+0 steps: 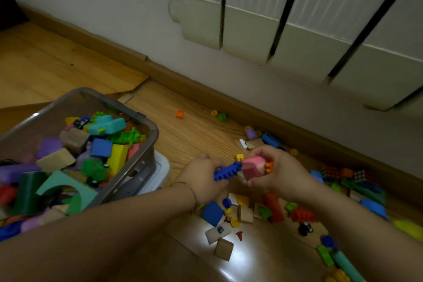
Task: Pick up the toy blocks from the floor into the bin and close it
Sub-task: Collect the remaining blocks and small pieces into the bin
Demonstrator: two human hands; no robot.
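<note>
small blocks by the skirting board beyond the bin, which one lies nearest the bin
The orange block: it lies apart, left of the yellow ring and the green block, which sit close together nearer the skirting board.

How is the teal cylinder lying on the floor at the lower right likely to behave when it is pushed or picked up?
The teal cylinder lies on its side on the smooth wooden floor, so a sideways push would probably roll it. Its matte surface resembles the foam-like blocks in the bin, so it is likely light and easy to grip.
</note>
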